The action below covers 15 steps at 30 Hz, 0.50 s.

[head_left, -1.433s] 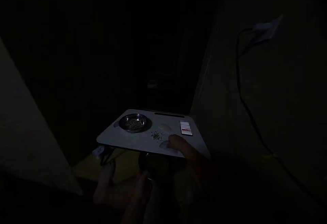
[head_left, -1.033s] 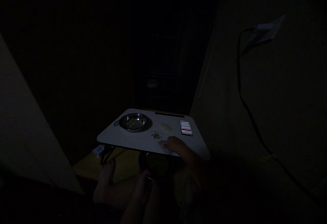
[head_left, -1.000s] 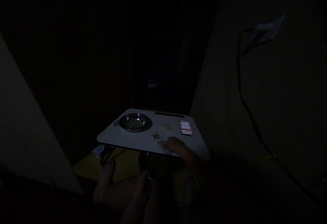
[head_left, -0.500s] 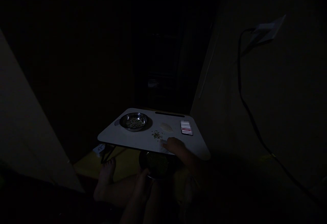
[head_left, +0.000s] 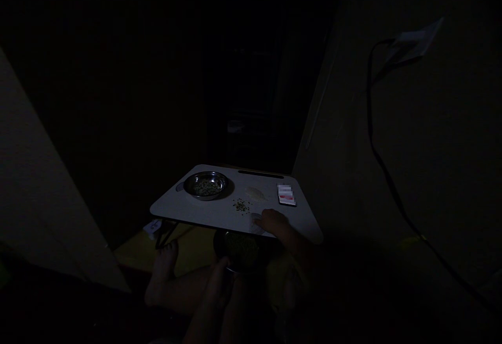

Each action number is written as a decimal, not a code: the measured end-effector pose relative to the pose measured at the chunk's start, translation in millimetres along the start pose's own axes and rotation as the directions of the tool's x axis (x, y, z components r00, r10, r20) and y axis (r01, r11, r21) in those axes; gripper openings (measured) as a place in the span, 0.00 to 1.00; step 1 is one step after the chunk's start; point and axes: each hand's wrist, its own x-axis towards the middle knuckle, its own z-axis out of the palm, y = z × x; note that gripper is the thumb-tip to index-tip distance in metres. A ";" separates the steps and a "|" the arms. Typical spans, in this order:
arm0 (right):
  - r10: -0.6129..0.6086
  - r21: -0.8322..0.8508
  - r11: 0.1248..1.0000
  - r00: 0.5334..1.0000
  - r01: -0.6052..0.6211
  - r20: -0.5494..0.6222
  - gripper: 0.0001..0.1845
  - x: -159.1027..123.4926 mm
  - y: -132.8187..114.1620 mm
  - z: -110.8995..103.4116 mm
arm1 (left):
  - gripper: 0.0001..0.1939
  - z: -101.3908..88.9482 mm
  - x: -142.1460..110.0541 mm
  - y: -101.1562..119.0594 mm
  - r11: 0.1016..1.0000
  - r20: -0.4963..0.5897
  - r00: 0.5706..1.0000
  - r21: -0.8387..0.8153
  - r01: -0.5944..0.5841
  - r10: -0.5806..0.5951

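Note:
The scene is very dark. At the near edge of a white folding table (head_left: 219, 214), my right hand (head_left: 273, 221) is closed on a pale, partly see-through flat piece (head_left: 255, 222), whose kind is unclear. Just beyond it lie a scatter of small dark and greenish bits (head_left: 241, 206) and a low whitish pile (head_left: 256, 193). Below the table edge, my left hand (head_left: 220, 273) grips the near-left rim of a dark bowl (head_left: 231, 269) with green contents. Most of its fingers are hidden in shadow.
A shiny metal bowl (head_left: 206, 196) holding small pieces stands at the table's left. A phone (head_left: 286, 195) with a lit screen lies at the right. Bare feet (head_left: 167, 258) rest below. A cable (head_left: 378, 163) hangs from a wall socket (head_left: 411, 46) on the right.
My right hand and the pale piece have shifted slightly to the right along the table edge. My left hand stays at the lower bowl.

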 end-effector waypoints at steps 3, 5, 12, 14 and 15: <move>-0.014 -0.015 1.000 1.000 0.014 -0.015 0.24 1.6 4.0 0.3 | 0.18 15.5 -4.6 -30.7 1.000 0.009 1.000 0.012 -0.012 0.012; -0.003 -0.014 1.000 1.000 0.003 -0.014 0.24 3.7 5.7 0.9 | 0.17 18.1 -4.7 -36.2 0.999 0.015 1.000 0.016 -0.027 0.027; 0.040 -0.003 0.999 0.998 -0.040 -0.055 0.24 15.2 13.6 5.4 | 0.08 -41.2 24.2 30.4 0.992 -0.075 0.989 0.013 -0.128 0.129; 0.054 -0.006 0.999 0.997 -0.054 -0.064 0.25 19.9 17.5 7.6 | 0.11 -71.4 41.5 51.9 0.984 -0.121 0.977 0.018 -0.177 0.177; 0.057 -0.008 0.998 0.996 -0.057 -0.070 0.25 22.4 19.3 8.7 | 0.13 -86.6 51.0 58.2 0.979 -0.142 0.969 0.020 -0.201 0.202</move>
